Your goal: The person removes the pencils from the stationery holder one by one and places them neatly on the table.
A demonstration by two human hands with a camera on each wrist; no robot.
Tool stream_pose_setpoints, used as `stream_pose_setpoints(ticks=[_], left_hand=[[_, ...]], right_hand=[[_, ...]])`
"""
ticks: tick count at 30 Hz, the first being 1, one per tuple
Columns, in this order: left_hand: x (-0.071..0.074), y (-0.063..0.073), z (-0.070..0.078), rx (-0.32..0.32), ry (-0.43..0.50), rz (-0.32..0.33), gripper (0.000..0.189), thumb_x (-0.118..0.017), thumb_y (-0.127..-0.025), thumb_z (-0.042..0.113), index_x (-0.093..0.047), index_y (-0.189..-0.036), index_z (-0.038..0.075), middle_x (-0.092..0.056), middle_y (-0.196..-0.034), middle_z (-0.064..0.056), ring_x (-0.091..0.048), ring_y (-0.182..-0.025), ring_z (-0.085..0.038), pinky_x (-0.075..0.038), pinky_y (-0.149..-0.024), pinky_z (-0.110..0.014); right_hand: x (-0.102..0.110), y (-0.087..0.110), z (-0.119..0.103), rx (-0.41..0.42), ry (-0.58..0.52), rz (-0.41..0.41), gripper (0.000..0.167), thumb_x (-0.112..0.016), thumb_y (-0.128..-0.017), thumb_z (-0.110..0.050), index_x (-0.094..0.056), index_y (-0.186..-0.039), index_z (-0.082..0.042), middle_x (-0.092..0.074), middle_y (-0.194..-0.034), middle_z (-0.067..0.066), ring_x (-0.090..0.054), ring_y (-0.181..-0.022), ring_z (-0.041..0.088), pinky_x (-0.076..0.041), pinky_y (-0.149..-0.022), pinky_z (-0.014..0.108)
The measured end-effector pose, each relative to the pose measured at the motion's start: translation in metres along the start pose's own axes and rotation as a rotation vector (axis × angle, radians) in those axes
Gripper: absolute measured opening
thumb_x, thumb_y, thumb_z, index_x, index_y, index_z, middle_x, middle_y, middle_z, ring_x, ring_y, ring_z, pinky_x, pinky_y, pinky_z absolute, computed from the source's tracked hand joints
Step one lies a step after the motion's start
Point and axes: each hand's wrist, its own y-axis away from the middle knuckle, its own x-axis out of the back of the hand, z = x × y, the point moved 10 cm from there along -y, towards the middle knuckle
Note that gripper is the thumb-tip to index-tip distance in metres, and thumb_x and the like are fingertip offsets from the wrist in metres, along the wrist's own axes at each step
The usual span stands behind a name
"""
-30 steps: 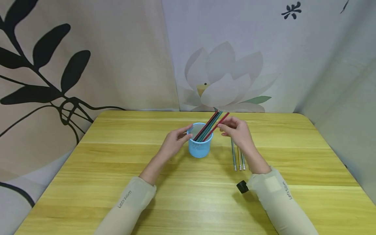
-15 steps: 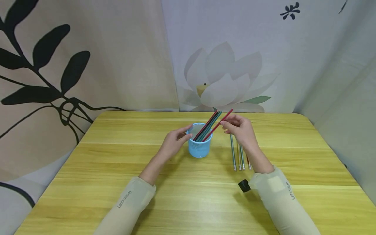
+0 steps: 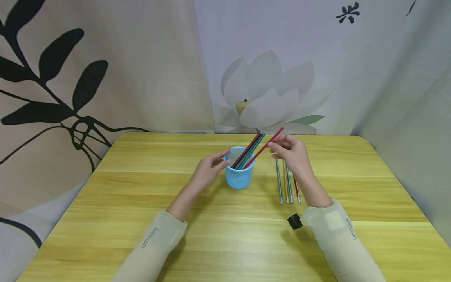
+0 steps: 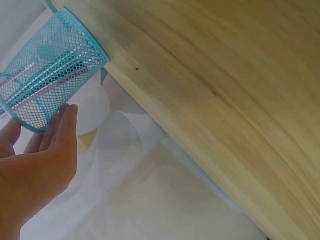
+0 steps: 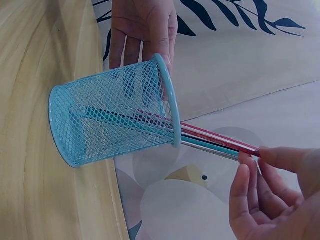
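Note:
A blue mesh pencil cup [image 3: 238, 179] stands upright on the table, with several dark, green and red pencils [image 3: 249, 152] leaning to the right inside it. My left hand [image 3: 206, 170] holds the cup at its left side near the rim, fingers and thumb spread about it, as the left wrist view also shows [image 4: 42, 160]. Between thumb and fingers, my right hand [image 3: 290, 154] pinches the upper part of a red pencil [image 3: 262, 149]; its lower end is inside the cup. In the right wrist view the mesh cup [image 5: 115, 115] shows the pencils through its wall.
Several pencils [image 3: 289, 186] with metal ferrules lie side by side on the wooden table [image 3: 218, 235], right of the cup and partly under my right hand. A black block [image 3: 294, 221] sits at the right cuff. A patterned curtain [image 3: 158, 70] hangs behind the table.
My right hand has moved up and to the right, drawing the red pencil further out of the cup. More of the pencils on the table now shows. The left hand and cup stay put.

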Motion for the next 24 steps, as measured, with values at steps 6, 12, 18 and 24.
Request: stream_pose_setpoints(ticks=[6,12,18,24], left_hand=[[0.000,0.000,0.000,0.001,-0.005,-0.001,0.046,-0.059,-0.101,0.026,-0.052,-0.146,0.021,-0.054,-0.148,-0.012,-0.058,-0.131,-0.030,-0.049,-0.108,-0.047],[0.000,-0.001,-0.001,0.002,-0.013,0.002,0.046,-0.059,-0.101,0.027,-0.052,-0.146,0.022,-0.053,-0.149,-0.011,-0.058,-0.131,-0.030,-0.050,-0.107,-0.047],[0.000,-0.002,-0.002,0.000,-0.013,0.002,0.046,-0.059,-0.101,0.027,-0.052,-0.146,0.022,-0.052,-0.150,-0.009,-0.058,-0.131,-0.030,-0.049,-0.108,-0.047],[0.000,-0.002,-0.002,-0.009,-0.017,0.002,0.046,-0.059,-0.101,0.027,-0.052,-0.146,0.021,-0.052,-0.150,-0.009,-0.058,-0.131,-0.030,-0.049,-0.108,-0.047]], right_hand=[[0.005,0.001,-0.005,0.022,0.008,0.018,0.027,-0.066,-0.097,-0.020,-0.060,-0.113,0.001,-0.068,-0.087,-0.019,-0.067,-0.082,0.007,-0.061,-0.075,0.022],[0.010,0.002,-0.011,0.050,-0.022,0.032,0.019,-0.065,-0.097,-0.017,-0.061,-0.108,-0.001,-0.069,-0.087,-0.017,-0.068,-0.080,0.005,-0.061,-0.074,0.020],[0.016,0.004,-0.017,0.065,-0.033,0.054,0.017,-0.066,-0.097,-0.019,-0.062,-0.106,-0.005,-0.070,-0.087,-0.014,-0.068,-0.079,0.004,-0.060,-0.073,0.018],[0.022,0.006,-0.020,0.069,-0.059,0.077,0.013,-0.067,-0.096,-0.018,-0.062,-0.102,-0.008,-0.071,-0.087,-0.012,-0.068,-0.080,0.006,-0.060,-0.073,0.017]])
